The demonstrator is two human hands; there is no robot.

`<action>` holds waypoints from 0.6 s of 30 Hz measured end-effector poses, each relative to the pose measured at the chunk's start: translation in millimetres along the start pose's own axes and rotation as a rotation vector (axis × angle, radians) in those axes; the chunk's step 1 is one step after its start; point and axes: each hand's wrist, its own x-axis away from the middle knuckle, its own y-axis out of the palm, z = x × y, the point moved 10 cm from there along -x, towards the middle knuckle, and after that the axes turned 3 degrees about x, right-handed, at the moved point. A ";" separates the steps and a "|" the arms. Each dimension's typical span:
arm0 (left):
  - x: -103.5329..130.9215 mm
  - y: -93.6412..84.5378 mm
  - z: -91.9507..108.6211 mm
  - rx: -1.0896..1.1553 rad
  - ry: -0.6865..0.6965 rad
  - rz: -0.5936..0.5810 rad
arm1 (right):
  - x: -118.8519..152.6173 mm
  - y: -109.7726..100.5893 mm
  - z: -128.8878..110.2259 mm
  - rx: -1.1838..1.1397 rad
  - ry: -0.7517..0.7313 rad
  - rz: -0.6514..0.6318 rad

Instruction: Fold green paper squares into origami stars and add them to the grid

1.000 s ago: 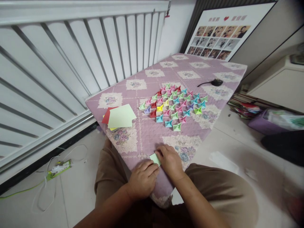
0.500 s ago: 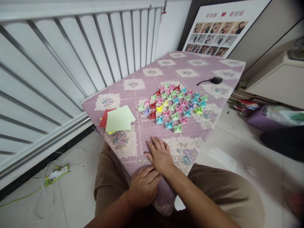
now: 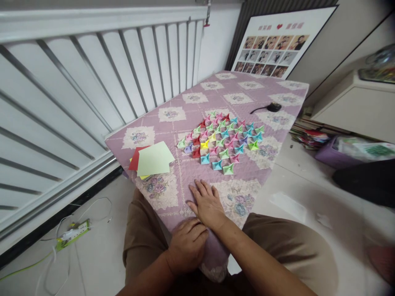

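My right hand lies palm down on the flowered purple tablecloth, its fingers spread and nothing in them. Beside and below it rests my left hand, also palm down, at the near edge of the cloth. Its fingers are slightly bent and show nothing held; their tips are close to my right wrist. Beyond the hands stand several small folded paper pieces in rows, coloured green, pink, blue, red, yellow and purple. To the left is a loose stack of paper sheets, pale green on top, with red and yellow sticking out beneath.
A white radiator runs along the table's left side. Farther back on the cloth lies a black object with a cord. A photo board leans behind the table. On the floor are a power strip and a purple container.
The camera view has shifted slightly, so the scene sits a little lower and to the left. Both hands stay resting on the cloth, and the papers have not moved.
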 end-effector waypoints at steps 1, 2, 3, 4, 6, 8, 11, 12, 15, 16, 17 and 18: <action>-0.2 0.1 -0.3 0.004 -0.003 0.001 | 0.1 0.0 0.1 0.003 0.005 0.000; -0.5 0.1 -0.2 0.008 -0.002 0.002 | 0.3 -0.1 0.3 0.007 0.011 0.001; -0.9 -0.2 0.0 0.010 -0.002 0.004 | 0.4 -0.1 0.4 0.011 0.017 0.001; -1.2 -0.5 0.3 0.011 0.000 0.008 | 0.5 0.2 0.4 0.014 0.021 -0.001; -1.6 -1.4 1.5 0.010 0.005 0.018 | 0.5 1.2 0.7 0.012 0.021 -0.011; -1.4 -2.7 2.6 0.003 0.009 0.034 | 0.3 2.2 2.4 -0.001 0.019 -0.023; 0.0 -2.9 2.7 -0.004 0.007 0.043 | -0.4 1.5 7.8 -0.025 0.013 -0.033; 0.6 -2.4 2.4 -0.006 0.006 0.041 | -0.8 0.7 10.0 -0.030 0.010 -0.031; 2.3 -0.1 0.3 -0.017 -0.002 0.029 | -2.0 -2.2 16.5 -0.018 0.014 -0.012; 2.7 0.5 -0.2 -0.021 -0.003 0.026 | -2.3 -2.9 18.0 -0.007 0.019 -0.006; 2.8 1.3 -0.5 -0.024 -0.004 0.019 | -2.6 -3.2 19.0 0.004 0.024 -0.001; 2.8 1.7 -0.6 -0.025 -0.004 0.014 | -2.8 -3.3 19.4 0.013 0.028 0.002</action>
